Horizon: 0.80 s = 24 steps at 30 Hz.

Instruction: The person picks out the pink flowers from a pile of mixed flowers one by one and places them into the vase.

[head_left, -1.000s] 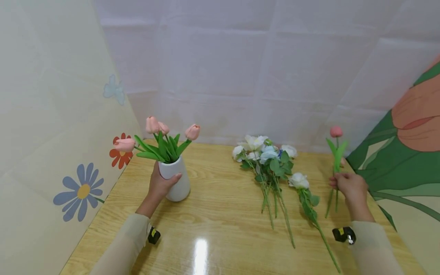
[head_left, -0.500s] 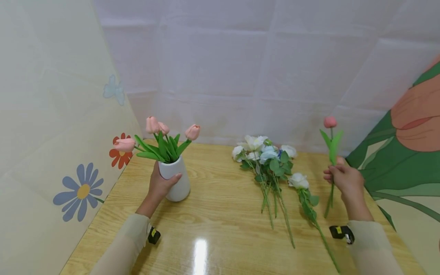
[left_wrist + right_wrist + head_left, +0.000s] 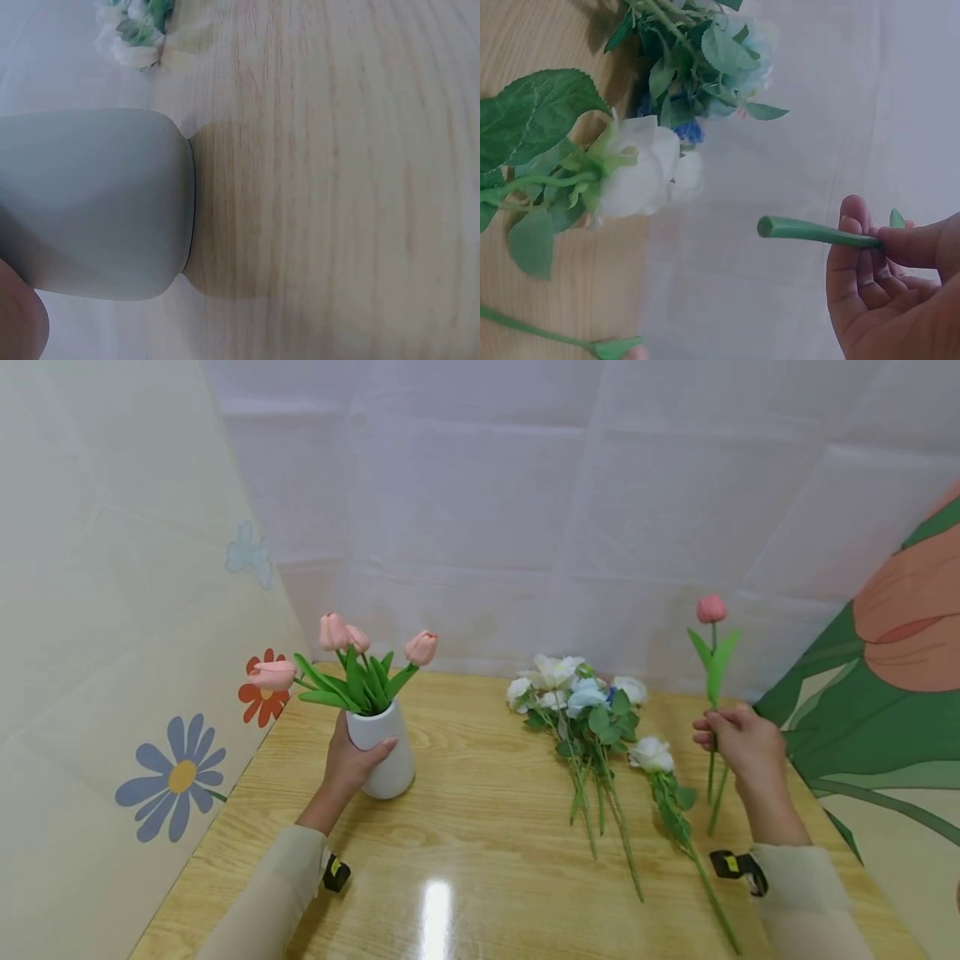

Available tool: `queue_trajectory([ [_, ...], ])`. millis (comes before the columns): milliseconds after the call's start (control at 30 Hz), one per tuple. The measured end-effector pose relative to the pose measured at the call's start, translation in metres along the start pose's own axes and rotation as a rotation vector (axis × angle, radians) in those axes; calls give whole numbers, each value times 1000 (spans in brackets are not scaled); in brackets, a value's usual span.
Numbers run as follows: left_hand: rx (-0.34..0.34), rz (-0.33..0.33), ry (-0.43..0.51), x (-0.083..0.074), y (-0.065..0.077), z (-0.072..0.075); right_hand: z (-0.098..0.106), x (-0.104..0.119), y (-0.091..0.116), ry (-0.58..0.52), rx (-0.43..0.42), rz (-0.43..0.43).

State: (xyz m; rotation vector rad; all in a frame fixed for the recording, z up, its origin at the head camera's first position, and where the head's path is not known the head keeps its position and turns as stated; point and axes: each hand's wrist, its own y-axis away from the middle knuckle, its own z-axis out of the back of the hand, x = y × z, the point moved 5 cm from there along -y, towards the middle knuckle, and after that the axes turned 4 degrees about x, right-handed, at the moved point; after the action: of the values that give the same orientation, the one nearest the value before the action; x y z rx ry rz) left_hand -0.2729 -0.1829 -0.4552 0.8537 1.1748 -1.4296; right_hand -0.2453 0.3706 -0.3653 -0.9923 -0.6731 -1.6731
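My left hand [image 3: 354,762] grips the side of a white vase [image 3: 390,760], which stands upright on the table. Several pale pink tulips [image 3: 422,648] with green leaves lean out of its mouth. In the left wrist view the vase [image 3: 97,202] touches the wood, and one fingertip [image 3: 19,315] shows. My right hand [image 3: 746,747] pinches the stem of a darker pink tulip [image 3: 711,608] between thumb and fingers, bloom up. The right wrist view shows the cut end of that stem [image 3: 802,229] free in the air. A second tulip stem [image 3: 718,802] lies below, its bloom hidden behind the hand.
A bunch of white and pale blue flowers [image 3: 588,697] lies at the table's back, stems toward me. One white rose [image 3: 652,754] lies apart, between the bunch and my right hand. A white cloth [image 3: 480,527] hangs behind; flower-printed sheets [image 3: 180,777] flank both sides.
My right hand has lifted the darker pink tulip and carried it slightly to the left, away from the stem lying on the table. The left hand and vase have stayed put.
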Motion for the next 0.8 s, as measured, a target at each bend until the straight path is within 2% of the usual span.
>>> queue_trajectory([
  [167, 0, -3, 9, 0, 0, 1, -4, 6, 3, -13, -2, 1],
  [433, 9, 19, 13, -1, 2, 1, -11, 17, 9, -4, 6, 56],
  [800, -4, 2, 8, 0, 1, 0, -19, 29, 16, -69, 21, 87],
])
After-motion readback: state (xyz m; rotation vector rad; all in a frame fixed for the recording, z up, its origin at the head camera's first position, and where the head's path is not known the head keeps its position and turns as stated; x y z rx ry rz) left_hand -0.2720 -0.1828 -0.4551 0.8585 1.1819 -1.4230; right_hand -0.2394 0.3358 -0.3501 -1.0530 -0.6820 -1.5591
